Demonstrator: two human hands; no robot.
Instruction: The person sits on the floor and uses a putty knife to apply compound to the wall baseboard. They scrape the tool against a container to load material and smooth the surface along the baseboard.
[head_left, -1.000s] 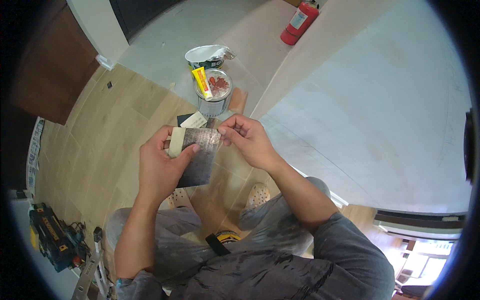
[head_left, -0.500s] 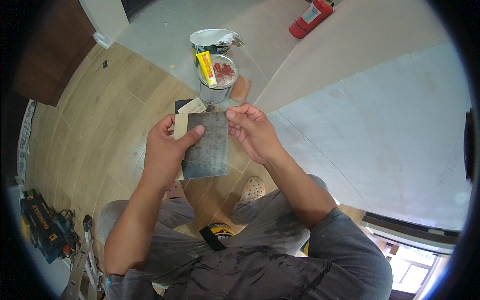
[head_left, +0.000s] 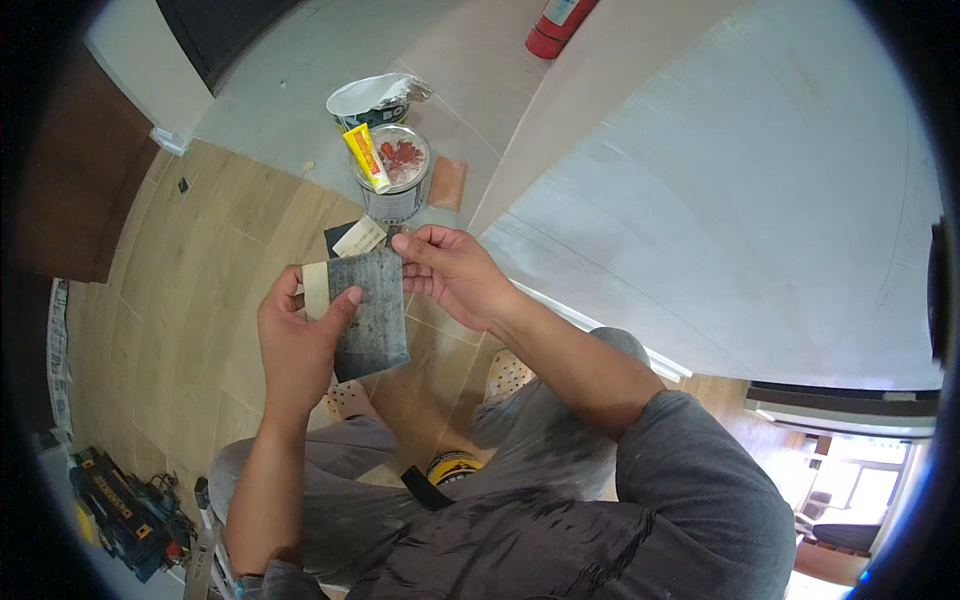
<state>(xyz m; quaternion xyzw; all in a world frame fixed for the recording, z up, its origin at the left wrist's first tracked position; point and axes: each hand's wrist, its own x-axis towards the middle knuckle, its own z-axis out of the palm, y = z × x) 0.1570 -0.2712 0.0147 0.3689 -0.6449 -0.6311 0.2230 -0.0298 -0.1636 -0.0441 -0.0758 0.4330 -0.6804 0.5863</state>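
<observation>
My left hand (head_left: pixel 305 335) grips a dark grey, mottled abrasive sheet (head_left: pixel 366 330) with a pale strip along its left side, thumb across the front. My right hand (head_left: pixel 448 270) pinches the sheet's top right corner between thumb and finger, other fingers curled behind its edge. Just beyond lie more dark and cream paper pieces (head_left: pixel 355 236) on the wood-look floor. A round tub (head_left: pixel 395 200) stands there with a yellow tube (head_left: pixel 367 155) and reddish stuff on its lid; an open white-rimmed bucket (head_left: pixel 362 98) is behind it, a terracotta-coloured block (head_left: pixel 448 184) beside it.
A large pale board or wall (head_left: pixel 720 230) fills the right. A red fire extinguisher (head_left: pixel 555 25) stands at the top. A dark power tool (head_left: pixel 125 510) and a metal level (head_left: pixel 195 570) are at lower left. My sandalled feet (head_left: pixel 510 375) are below my hands.
The sheet has tilted, its face now lighter grey. My right hand has shifted onto its top corner with the thumb higher. The whole view has shifted with my head.
</observation>
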